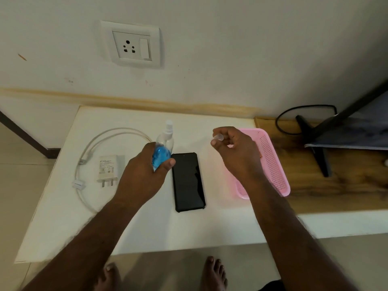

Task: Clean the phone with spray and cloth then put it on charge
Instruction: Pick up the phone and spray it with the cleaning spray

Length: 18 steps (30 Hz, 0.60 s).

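Feet (163, 275): bare, seen at bottom edge on tiled floor, just below the table's near edge.
Left hand (144, 171): wrapped around the lower body of the spray bottle (162, 151), thumb across the front; bottle is held tilted, nozzle end pointed away toward the wall.
Spray bottle: clear plastic, blue liquid filling the lower part, white pump head uncovered at top.
Right hand (235, 152): raised over the table, fingers curled; a small clear cap (218, 138) is pinched between thumb and fingertips.
Phone (188, 181): flat on the white table (147, 234), centre, between the two hands; screen up, dark and unlit, glossy with a faint reflection; black case edge visible around it; long axis runs away from the camera. Top left corner sits just beside the bottle and left thumb; contact cannot be told.
Charger adapter (108, 169): white, lying flat left of the phone, pins pointed toward the camera, printed label on its face.
Cable (88, 162): white, looped loosely around the adapter, connector ends seen on the left side.
Basket (270, 162): pink perforated plastic, right of the phone, partly hidden behind the right wrist; contents cannot be made out.
Wall socket (131, 44): white plate with switch, mounted on the wall above the table.
Monitor stand (315, 143): black, on the wooden surface at right, black cord behind it.
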{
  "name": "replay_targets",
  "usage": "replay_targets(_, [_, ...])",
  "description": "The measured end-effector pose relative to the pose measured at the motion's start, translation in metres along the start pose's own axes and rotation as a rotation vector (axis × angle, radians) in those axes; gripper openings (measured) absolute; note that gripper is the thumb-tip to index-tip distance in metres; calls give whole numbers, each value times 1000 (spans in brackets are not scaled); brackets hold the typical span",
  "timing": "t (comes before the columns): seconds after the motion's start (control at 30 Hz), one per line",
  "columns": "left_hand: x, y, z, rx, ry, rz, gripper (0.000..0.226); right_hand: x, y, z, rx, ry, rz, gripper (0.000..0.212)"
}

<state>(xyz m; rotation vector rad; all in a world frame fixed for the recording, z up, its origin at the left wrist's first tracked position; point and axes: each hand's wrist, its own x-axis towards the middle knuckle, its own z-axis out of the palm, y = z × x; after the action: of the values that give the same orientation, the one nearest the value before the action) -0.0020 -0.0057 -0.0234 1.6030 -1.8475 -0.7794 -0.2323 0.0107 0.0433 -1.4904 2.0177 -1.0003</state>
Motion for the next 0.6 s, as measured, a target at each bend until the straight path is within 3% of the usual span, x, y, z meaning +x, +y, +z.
replay_targets(0.33, [-1, 4, -8, -1, -3, -24, 60, 13, 28, -38, -311, -62, 148, 24])
replay_targets(0.5, [-1, 4, -8, 8, -4, -21, 62, 13, 53, -50, -416, -254, 308, 25])
replay_targets(0.6, [-2, 5, -7, 4, -8, 6, 60, 14, 65, -43, -434, -273, 323, 26])
